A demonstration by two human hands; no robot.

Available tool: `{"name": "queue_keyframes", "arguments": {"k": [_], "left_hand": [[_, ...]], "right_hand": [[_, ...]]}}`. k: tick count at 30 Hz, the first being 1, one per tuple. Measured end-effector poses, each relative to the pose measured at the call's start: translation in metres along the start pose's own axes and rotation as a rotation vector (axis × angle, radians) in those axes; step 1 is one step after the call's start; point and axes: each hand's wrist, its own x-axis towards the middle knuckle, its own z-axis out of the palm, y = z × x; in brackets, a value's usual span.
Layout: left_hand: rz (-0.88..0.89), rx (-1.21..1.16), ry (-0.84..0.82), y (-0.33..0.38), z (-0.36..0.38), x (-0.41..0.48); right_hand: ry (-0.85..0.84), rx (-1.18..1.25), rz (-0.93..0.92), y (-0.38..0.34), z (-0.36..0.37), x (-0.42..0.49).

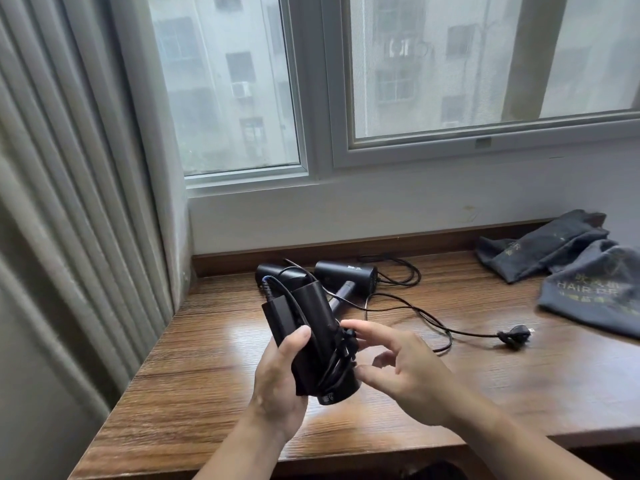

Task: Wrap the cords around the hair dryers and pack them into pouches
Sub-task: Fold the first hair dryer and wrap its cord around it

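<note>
A black folded plastic hair dryer [311, 320] with wrapped black cord [337, 356] is gripped by left hand [277, 386]; right hand [412, 372] is spread, fingertips at cord.

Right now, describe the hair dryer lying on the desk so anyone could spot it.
Below the window, on the wooden desk near its back edge, lies a black hair dryer. Unlike the dryer in the left hand, its cord trails loose to a plug.

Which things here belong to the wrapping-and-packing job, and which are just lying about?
Job: black cord-wrapped hair dryer held by the left hand, right hand at its cord; second black hair dryer, unwrapped, its loose black cord; two grey fabric pouches.
Lying about: pleated beige curtain; white-framed window; brown wooden table.
</note>
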Motion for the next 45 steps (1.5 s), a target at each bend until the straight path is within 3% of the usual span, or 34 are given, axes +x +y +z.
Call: {"name": "queue_keyframes", "arguments": {"k": [10,20,23,27,38,42,45], "left_hand": [[-0.209,0.012,-0.02,0.0,-0.01,0.006],[-0.373,0.221,0.168,-0.016,-0.008,0.023],[-0.297,0.339,0.291,-0.019,-0.007,0.03],[-0.039,0.696,0.42,-0.029,-0.013,0.033],[0.168,1.14,0.113,-0.03,-0.035,0.008],[0.256,1.227,0.234,-0.031,-0.041,0.007],[0.461,1.293,0.232,-0.03,-0.043,0.006]], "right_hand": [[-0.003,-0.096,-0.052,0.015,0.003,0.005],[0.037,0.074,0.074,0.053,0.024,-0.002],[0.078,0.092,0.082,0.057,0.029,-0.001],[0.07,0.095,0.077,0.058,0.03,0.003],[0.059,0.087,0.087,0.057,0.028,0.005],[0.052,0.013,0.077,0.053,0.028,0.011],[0.045,-0.053,0.087,0.051,0.029,0.018]]}}
